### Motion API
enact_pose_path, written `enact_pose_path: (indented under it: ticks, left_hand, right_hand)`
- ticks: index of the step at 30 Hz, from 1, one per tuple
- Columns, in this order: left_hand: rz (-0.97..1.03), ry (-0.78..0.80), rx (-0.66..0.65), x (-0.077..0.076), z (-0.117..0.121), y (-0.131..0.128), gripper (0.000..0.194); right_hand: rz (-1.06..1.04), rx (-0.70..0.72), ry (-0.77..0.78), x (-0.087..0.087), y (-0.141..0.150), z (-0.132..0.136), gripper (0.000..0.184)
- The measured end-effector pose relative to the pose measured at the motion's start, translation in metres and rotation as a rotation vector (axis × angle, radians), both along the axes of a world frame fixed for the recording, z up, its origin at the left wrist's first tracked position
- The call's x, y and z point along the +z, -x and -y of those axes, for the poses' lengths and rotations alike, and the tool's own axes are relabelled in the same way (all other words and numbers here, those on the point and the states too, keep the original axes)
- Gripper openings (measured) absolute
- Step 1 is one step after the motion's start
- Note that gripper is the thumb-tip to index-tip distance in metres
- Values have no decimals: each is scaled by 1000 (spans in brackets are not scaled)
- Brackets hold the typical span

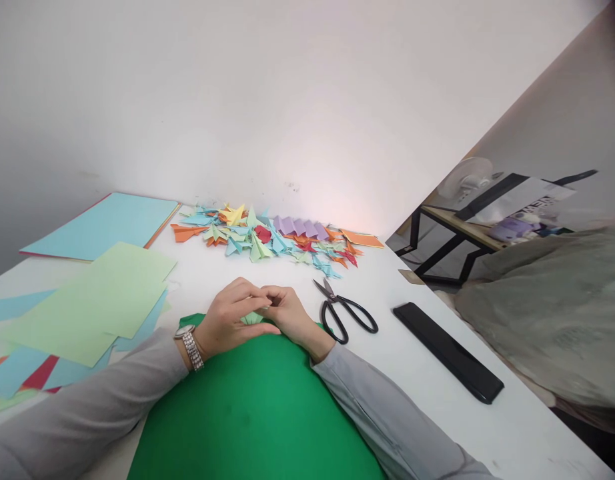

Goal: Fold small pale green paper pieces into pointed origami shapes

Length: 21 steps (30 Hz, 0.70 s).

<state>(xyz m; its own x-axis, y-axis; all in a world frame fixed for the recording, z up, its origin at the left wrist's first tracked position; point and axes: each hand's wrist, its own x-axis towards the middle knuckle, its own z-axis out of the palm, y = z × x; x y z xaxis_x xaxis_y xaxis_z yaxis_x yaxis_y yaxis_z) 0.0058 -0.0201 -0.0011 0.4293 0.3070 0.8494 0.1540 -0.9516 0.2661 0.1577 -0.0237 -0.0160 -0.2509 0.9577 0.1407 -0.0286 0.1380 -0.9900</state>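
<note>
Both hands meet over a green sheet at the table's near edge. Between them is a small piece of light green folded paper, mostly covered by my fingers. My left hand, with a metal watch at its wrist, curls around the paper from the left. From the right, my right hand pinches its upper end, fingertips close to the left ones. Just right of that hand lie scissors with black handles, blades a little apart.
Folded paper pieces in many colours are heaped along the wall. Loose coloured sheets spread at left, before a blue-topped paper stack. A long black case lies at right. Beyond the table are a bed and a fan.
</note>
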Motion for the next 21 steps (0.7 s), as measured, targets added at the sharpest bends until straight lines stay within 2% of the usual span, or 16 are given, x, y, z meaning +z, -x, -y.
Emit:
enact_pose_path:
  ticks: [5,14,19,21]
  left_hand:
    - [-13,45,14,2,2,0,28]
    - [-9,-5,51,0,1,-1,12]
    - [-1,-18,59,1,1,0,13]
    - [15,-17,44,2,1,0,5]
  right_hand:
    - [-74,-5,21,1,0,-1,11]
    - [31,26,-45,-1,-1,-1,16]
    - [88,28,-62,0,-1,0,10]
    - [50,20,-37,0,0,0,9]
